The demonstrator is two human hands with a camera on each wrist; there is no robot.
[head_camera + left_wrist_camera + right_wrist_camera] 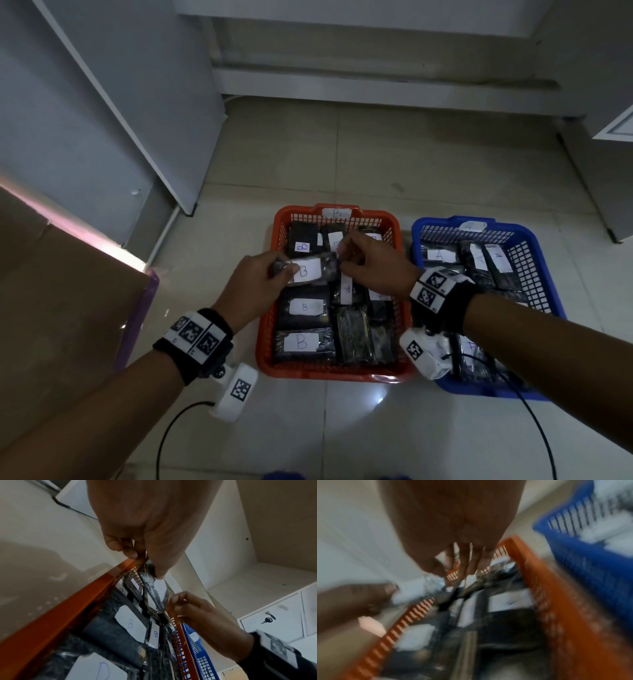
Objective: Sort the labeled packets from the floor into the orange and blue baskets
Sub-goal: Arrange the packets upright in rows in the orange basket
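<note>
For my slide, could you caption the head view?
Both hands hold a B-labeled packet over the orange basket beside the blue basket.

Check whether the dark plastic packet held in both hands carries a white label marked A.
No, the dark plastic packet held over the orange mesh basket by the left hand and right hand shows a B.

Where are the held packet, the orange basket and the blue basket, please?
held packet [306, 271]: head view, on its white B label.
orange basket [265, 342]: head view, on its left rim.
blue basket [544, 270]: head view, on its right wall.
</note>
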